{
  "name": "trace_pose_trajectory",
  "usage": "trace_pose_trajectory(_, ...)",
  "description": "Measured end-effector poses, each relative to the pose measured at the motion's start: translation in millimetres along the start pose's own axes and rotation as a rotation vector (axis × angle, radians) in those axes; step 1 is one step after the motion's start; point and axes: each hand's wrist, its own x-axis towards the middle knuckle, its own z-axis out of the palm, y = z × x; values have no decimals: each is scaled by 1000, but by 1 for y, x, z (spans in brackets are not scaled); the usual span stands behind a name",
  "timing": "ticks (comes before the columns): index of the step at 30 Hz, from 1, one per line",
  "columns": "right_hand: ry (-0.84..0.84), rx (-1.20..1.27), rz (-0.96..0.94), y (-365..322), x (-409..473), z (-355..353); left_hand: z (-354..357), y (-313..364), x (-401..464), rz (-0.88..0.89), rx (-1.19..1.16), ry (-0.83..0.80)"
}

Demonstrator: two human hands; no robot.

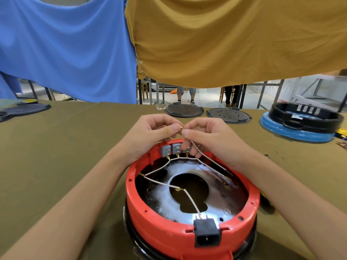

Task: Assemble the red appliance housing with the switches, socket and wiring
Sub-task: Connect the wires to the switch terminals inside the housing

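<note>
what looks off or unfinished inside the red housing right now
One white wire is not seated: both hands, left hand and right hand, pinch its brass terminal above the switches. Whitish residue streaks the metal plate inside the red housing.

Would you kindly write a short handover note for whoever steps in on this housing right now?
Left hand and right hand both pinch the small brass terminal of a white wire, above the far rim of the round red plastic housing.
Done: grey block switches sit in the far rim, white leads on their lower tabs; black plastic socket sits in the near rim with one white lead attached.
Left: connect the held wire; the socket's second prong looks bare.
</note>
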Motion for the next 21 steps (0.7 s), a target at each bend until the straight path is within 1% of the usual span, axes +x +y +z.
trace_pose_trajectory(7, 25, -13, 7, -1, 0, 1, 0, 0, 0, -7, 22, -13)
trace_pose_trajectory(13, -2, -4, 37, -1, 0, 0, -1, -1, 1, -31, -3, 4)
trace_pose_trajectory(18, -29, 21, 52, -1, 0, 0, -1, 1, -2, -18, 9, -55)
trace_pose_trajectory(21, -56, 29, 58, -2, -1, 1, 1, 2, -2, -12, 29, -30)
